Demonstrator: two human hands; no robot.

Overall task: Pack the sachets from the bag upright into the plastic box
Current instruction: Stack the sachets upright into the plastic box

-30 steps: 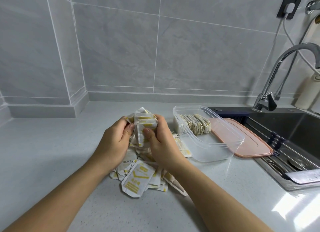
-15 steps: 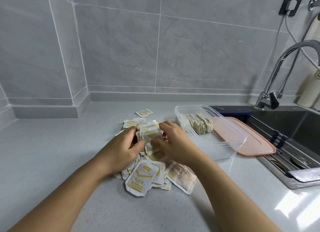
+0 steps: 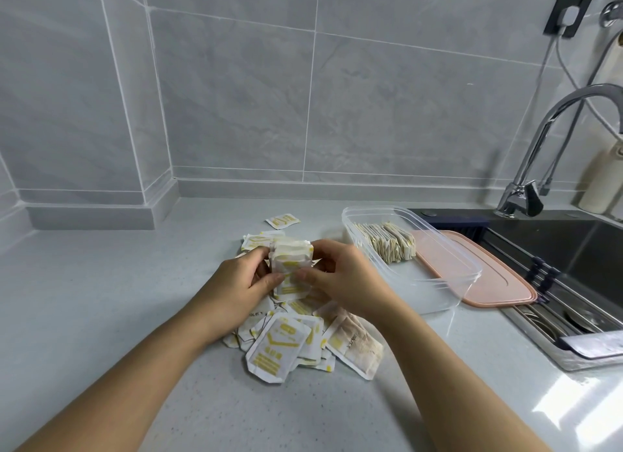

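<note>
While both hands work at the middle of the grey counter (image 3: 101, 317), the left hand (image 3: 241, 285) and the right hand (image 3: 342, 276) squeeze one stack of sachets (image 3: 291, 266) between them. The fingers of each hand are curled round their own side of it, and the two thumbs press on the front face, tips almost meeting. The stack stands on edge, white with yellow print. How many sachets are in it? Too tightly pressed to count. It sits right over the loose pile (image 3: 286, 343); whether it rests on the pile or hangs just above, I cannot tell.

That pile lies flat on the counter, well over a dozen sachets overlapping, so there is no exact count. One brownish sachet (image 3: 357, 347) at its right edge shows a different face. One stray sachet (image 3: 282, 220) lies apart, nearer the wall.

To the right is one clear plastic box (image 3: 441, 285), lid off, just beside the right hand. Inside, at its far end, one row of sachets (image 3: 387, 246) stands upright, packed close, too many to count. The near half of the box holds nothing yet.

Behind the box, one pink lid (image 3: 499, 278) lies flat at the edge of one dark sink (image 3: 573, 249). One chrome tap (image 3: 539, 155) arches above it, with one pale bottle (image 3: 603, 182) beside it.
</note>
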